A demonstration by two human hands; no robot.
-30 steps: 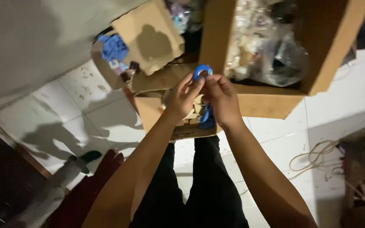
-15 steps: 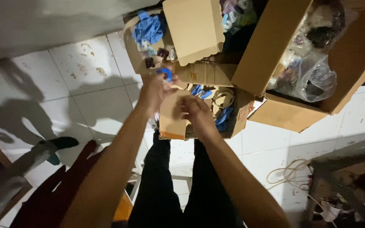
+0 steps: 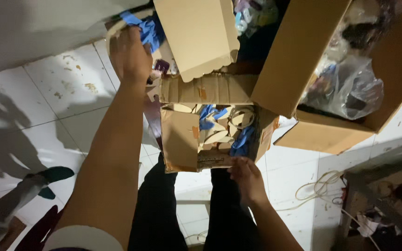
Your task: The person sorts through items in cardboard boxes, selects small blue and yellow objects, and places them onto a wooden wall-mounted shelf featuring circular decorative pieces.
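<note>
Left hand (image 3: 129,53) reaches up-left, fingers curled over blue stuff (image 3: 145,29), grip unclear; right hand (image 3: 247,179) loosely holds the small cardboard box (image 3: 180,139), nearer.

We seem to be in a storage corner or small home packing workshop, not a tidy living space. Around us, open cardboard boxes (image 3: 196,135) stand on a white tiled floor (image 3: 61,88) flecked with dirt, one holding tan and blue rolls, while a bigger carton (image 3: 303,65) holds goods in clear plastic bags (image 3: 350,88). A loose pale cord (image 3: 322,186) lies coiled on the tiles beside a cluttered dark stand (image 3: 387,195).
</note>
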